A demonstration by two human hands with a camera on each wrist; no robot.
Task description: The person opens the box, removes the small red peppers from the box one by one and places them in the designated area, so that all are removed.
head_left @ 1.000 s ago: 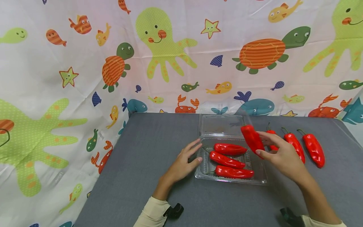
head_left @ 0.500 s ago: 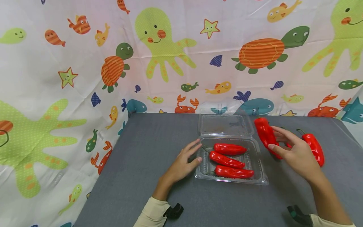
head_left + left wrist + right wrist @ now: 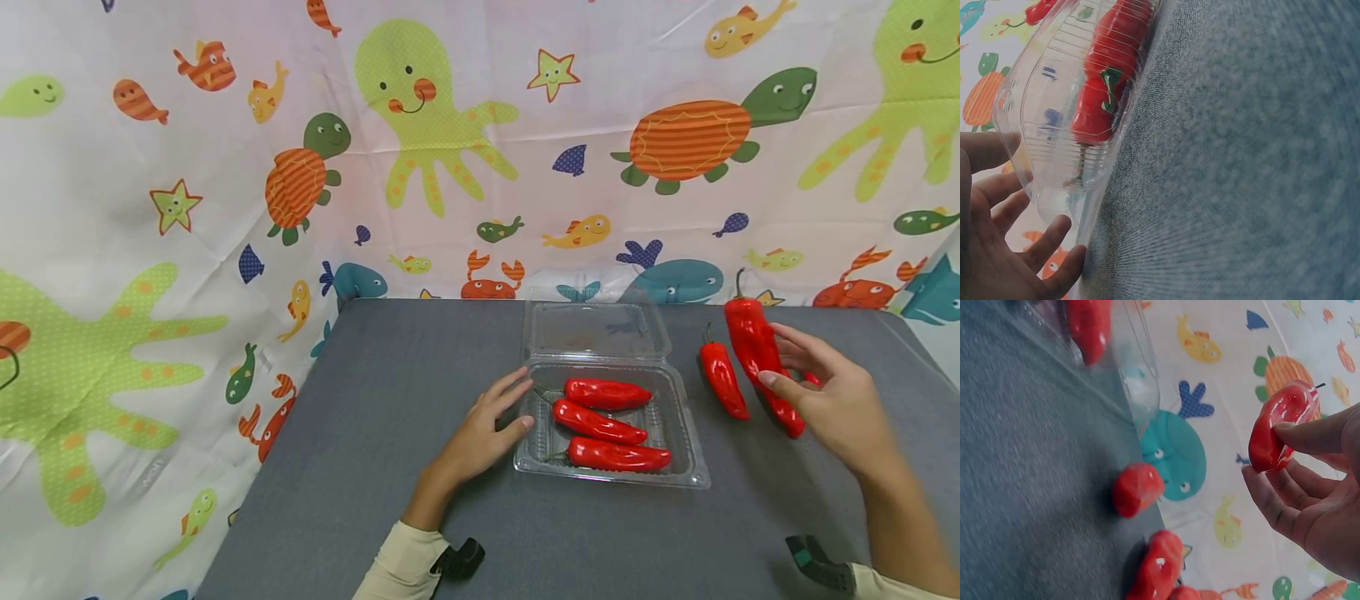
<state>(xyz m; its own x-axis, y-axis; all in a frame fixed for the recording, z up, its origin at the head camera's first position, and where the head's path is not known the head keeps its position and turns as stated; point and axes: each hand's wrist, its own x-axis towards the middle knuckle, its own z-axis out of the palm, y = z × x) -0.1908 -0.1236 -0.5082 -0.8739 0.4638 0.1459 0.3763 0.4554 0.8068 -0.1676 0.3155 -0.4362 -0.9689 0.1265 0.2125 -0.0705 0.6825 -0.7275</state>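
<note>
My right hand [image 3: 836, 400] pinches a glossy red pepper [image 3: 752, 337] between thumb and fingers, above the table to the right of the clear plastic container. In the right wrist view this pepper [image 3: 1279, 428] hangs apart from the table, its stem pointing away. The open clear container [image 3: 687, 467] holds three red peppers lying side by side, among them the middle one [image 3: 600, 422]. Its hinged lid [image 3: 585, 329] lies back behind it. My left hand [image 3: 487, 425] touches the container's left rim with spread fingers, as the left wrist view also shows.
A red pepper [image 3: 723, 381] lies on the grey table [image 3: 420, 375] right of the container. More peppers are partly hidden by my right hand; a table pepper [image 3: 1157, 565] shows in the right wrist view. A printed sea-animal curtain [image 3: 465, 100] hangs behind.
My right hand has carried the pepper rightward from over the container's right edge to over the peppers on the table. My left hand has stayed put.
</note>
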